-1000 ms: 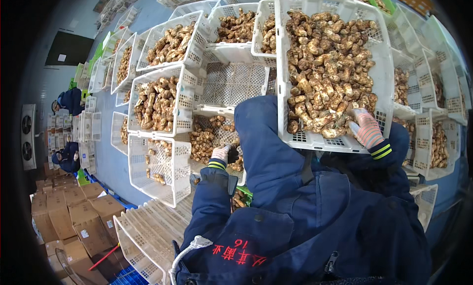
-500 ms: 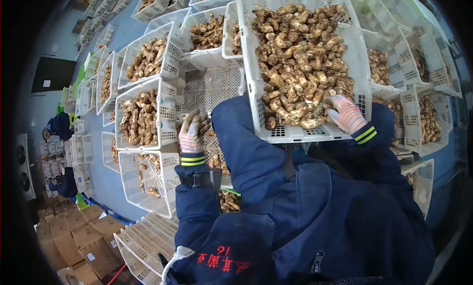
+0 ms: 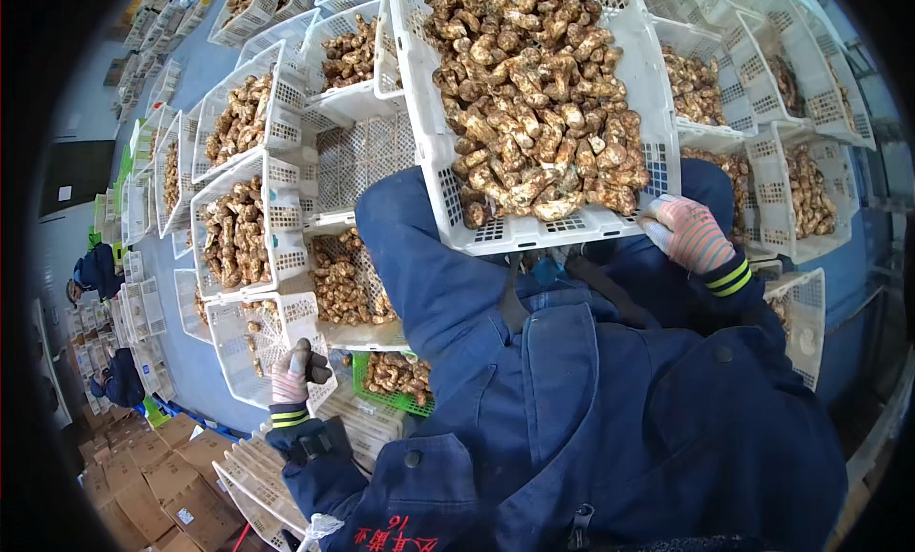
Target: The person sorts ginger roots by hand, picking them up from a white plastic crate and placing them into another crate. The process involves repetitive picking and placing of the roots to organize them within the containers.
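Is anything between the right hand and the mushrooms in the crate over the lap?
Yes: the near rim of the white crate, by its right corner, where the right hand is. Nothing visible covers the mushrooms from above.

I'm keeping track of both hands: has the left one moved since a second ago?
Yes, leftward. Judged against the sparsely filled white crate, the left hand was off to its right; now it shows over that crate's near right corner.

Red lettering (image 3: 393, 535) marks the dark blue coat (image 3: 658, 428).
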The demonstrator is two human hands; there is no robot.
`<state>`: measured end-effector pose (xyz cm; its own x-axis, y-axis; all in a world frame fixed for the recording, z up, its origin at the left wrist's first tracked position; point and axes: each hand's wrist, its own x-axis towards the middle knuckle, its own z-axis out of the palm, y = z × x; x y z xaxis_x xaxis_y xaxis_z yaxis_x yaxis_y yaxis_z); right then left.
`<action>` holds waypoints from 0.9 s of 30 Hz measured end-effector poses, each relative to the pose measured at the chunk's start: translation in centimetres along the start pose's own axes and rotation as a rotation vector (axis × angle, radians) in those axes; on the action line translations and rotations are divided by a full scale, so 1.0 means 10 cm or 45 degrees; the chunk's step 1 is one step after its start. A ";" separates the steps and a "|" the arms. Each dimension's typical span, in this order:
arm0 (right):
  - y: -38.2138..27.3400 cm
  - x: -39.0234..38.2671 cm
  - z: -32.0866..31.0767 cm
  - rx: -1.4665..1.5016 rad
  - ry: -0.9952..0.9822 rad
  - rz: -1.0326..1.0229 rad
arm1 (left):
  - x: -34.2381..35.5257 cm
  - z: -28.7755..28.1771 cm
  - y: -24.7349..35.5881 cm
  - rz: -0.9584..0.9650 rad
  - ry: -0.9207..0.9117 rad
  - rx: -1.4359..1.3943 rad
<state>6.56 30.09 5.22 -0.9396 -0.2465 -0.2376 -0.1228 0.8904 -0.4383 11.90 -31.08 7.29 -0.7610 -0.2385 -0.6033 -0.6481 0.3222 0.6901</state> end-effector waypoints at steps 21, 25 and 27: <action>-0.44 0.70 0.29 -0.215 -0.080 -0.178 | 0.09 1.86 1.90 1.212 -0.340 0.006; -0.68 0.93 0.39 -0.337 -0.472 -0.059 | 0.53 2.77 1.59 0.663 -0.547 -0.785; -0.79 0.95 0.43 -0.332 -0.458 -0.197 | 0.59 2.96 1.43 0.621 -0.463 -0.827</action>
<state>-0.07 19.02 2.72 -0.7388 -0.4604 -0.4922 -0.3723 0.8876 -0.2713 -0.99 -0.80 1.80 -0.9718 0.1305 -0.1962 -0.2271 -0.2972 0.9274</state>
